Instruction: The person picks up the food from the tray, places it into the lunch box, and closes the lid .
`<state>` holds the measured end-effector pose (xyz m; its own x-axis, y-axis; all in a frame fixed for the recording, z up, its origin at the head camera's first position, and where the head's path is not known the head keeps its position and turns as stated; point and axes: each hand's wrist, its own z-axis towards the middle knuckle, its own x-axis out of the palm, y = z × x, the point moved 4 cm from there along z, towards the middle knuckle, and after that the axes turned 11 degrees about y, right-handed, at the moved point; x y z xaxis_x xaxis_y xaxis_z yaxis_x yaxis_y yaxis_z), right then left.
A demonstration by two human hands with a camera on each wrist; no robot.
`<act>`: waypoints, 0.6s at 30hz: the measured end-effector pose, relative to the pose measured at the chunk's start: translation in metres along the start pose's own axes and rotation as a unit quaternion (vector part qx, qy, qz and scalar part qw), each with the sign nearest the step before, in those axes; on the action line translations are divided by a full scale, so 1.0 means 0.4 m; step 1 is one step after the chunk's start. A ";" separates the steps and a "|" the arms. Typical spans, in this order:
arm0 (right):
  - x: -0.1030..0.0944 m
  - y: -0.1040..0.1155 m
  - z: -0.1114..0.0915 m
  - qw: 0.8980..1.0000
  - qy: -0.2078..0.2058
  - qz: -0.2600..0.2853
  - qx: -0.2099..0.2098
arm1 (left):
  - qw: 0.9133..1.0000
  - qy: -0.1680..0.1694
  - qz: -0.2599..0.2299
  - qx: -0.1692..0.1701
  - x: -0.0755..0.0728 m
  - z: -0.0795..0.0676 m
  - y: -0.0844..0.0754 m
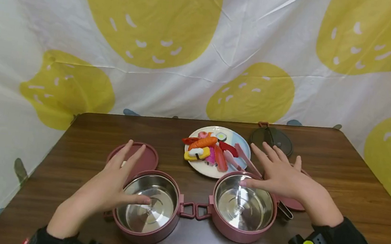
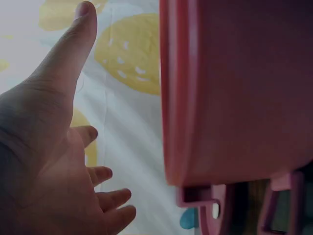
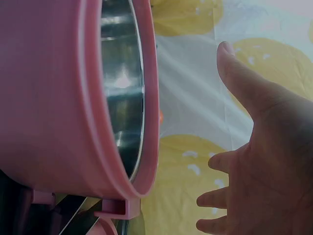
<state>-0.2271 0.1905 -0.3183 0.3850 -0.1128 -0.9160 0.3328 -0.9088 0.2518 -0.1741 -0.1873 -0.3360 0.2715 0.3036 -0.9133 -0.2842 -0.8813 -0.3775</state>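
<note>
Two pink pots with shiny steel insides stand side by side near the table's front. Over the left pot (image 1: 143, 235) my left hand (image 1: 107, 184) hovers with fingers spread, holding nothing. My right hand (image 1: 284, 175) is likewise spread above the far right rim of the right pot (image 1: 236, 235). Each wrist view shows the pot wall beside the hand with a gap between: the left hand (image 2: 58, 147) and the right hand (image 3: 269, 147) are apart from the pots. The side handles (image 1: 188, 210) of the pots meet or nearly meet in the middle.
Behind the pots, a plate (image 1: 199, 167) bears toy sushi, a toy carrot-like piece (image 1: 203, 142) and pink tongs (image 1: 246, 157). A pink lid (image 1: 145, 156) lies behind the left pot. A dark round lid (image 1: 277, 139) is at the back right, and another pink round piece (image 1: 293, 203) lies beside the right pot.
</note>
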 end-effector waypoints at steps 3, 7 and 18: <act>0.001 -0.002 -0.001 1.000 0.001 0.004 0.001 | 1.000 -0.005 -0.005 0.003 0.012 -0.011 0.006; 0.005 -0.007 -0.001 1.000 0.000 0.004 0.002 | 1.000 -0.018 -0.015 0.016 0.032 -0.029 0.016; 0.017 -0.030 0.003 1.000 0.001 0.010 0.007 | 0.994 -0.035 -0.059 0.083 0.094 -0.064 0.011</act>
<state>-0.2297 0.1999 -0.3279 0.3935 -0.1301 -0.9101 0.3132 -0.9117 0.2657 -0.1416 -0.1893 -0.3682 0.2490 0.4300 -0.8678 -0.4039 -0.7683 -0.4966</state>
